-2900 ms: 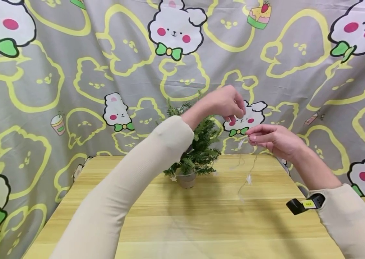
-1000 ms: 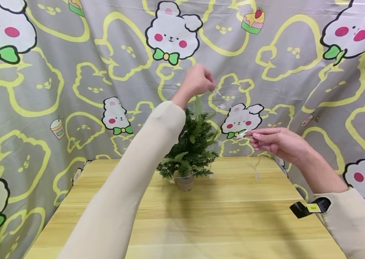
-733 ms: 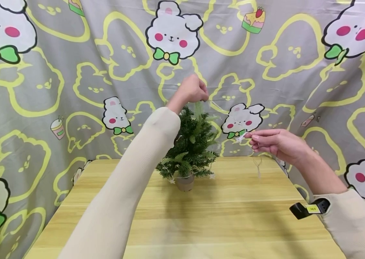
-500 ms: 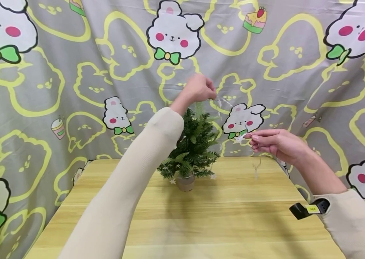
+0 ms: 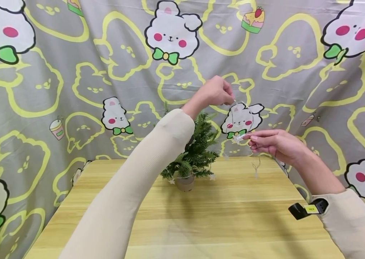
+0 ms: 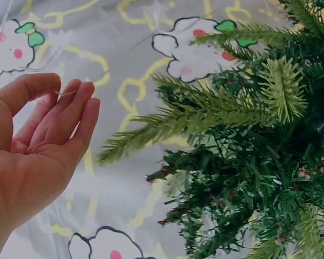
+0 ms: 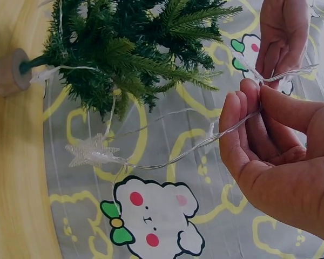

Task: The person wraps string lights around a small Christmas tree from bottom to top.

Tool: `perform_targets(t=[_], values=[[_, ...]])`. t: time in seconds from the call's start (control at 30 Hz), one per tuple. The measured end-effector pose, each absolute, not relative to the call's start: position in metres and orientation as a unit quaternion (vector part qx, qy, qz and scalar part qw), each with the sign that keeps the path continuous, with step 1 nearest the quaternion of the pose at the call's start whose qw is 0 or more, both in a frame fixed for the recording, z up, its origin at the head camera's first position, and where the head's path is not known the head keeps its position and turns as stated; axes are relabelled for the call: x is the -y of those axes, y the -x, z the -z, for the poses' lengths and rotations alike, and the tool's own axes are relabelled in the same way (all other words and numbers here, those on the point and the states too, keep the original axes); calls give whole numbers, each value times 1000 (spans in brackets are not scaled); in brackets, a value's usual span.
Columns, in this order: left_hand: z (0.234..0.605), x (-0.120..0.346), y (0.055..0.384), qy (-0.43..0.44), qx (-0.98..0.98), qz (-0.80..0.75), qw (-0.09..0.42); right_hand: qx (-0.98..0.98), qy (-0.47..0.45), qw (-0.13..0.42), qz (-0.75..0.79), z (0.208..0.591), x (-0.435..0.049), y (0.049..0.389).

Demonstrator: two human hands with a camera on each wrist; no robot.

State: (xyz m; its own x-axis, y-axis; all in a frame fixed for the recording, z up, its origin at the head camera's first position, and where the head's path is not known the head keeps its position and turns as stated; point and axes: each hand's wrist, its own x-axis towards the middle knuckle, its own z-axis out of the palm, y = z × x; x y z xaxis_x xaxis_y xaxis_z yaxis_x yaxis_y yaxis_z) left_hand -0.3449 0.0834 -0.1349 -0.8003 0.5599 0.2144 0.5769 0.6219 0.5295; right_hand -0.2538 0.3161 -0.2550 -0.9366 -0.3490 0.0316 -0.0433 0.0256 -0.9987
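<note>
As left hand (image 5: 217,91) and right hand (image 5: 276,142) pinch the star string (image 7: 100,154), one sleeve (image 5: 137,169) partly hides the tree (image 5: 202,144).

Over the table (image 5: 234,223), a wide lane runs between the sleeves (image 5: 124,190) to the tree (image 5: 203,144). Higher up, the lights (image 7: 92,153) cross the gap between left hand (image 5: 217,91) and right hand (image 5: 276,142). Behind the tree, a curtain (image 5: 121,90) closes the way.

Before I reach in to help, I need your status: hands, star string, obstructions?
Left hand pinches star string; right hand too. Star string partly on tree, part hanging free. Left sleeve hides part of the tree in head view.
</note>
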Motion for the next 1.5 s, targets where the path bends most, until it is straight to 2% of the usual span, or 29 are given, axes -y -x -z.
perform_targets(t=[0.4,0.63,1.07,1.5], values=[[136,-41,380,252,898,361,-1,-705,136,114,687,251,-312,253],[129,-17,376,235,875,424,-3,-718,134,112,674,247,-310,254],[130,34,376,193,886,422,15,-730,135,120,659,246,-298,256],[153,85,381,139,871,472,4,-766,134,114,618,245,-291,258]])
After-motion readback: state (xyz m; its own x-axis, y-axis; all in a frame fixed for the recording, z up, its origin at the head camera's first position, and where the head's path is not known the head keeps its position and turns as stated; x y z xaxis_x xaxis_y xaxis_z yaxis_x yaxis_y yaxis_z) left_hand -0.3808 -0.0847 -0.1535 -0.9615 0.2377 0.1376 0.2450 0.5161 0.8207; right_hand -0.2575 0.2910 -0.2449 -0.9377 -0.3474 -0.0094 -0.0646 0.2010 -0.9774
